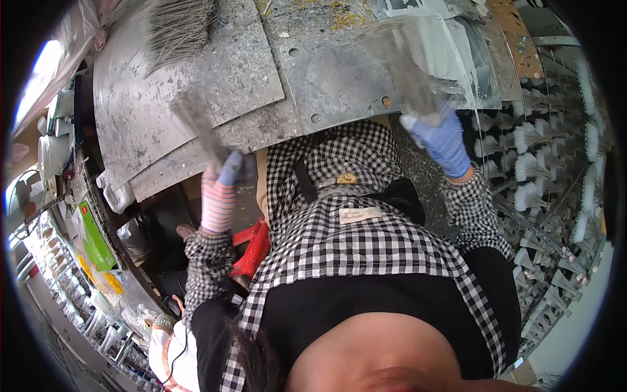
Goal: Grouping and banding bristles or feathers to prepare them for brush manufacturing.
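Observation:
My left hand, in a pink striped glove with blue fingertips, is closed around the lower end of a bundle of thin grey wires. The bundle leans up and left over the near edge of the metal worktop. My right hand, in a blue glove, grips a second grey wire bundle, smeared by motion. Its far end spreads out beside a patch of white paste on the worktop. The fingertips of both hands are partly blurred.
A pile of thin wires lies at the far left of the worktop. Racks of white-tipped wire bunches stand close on my right. More racks, a red stool and another person's white clothing are at left.

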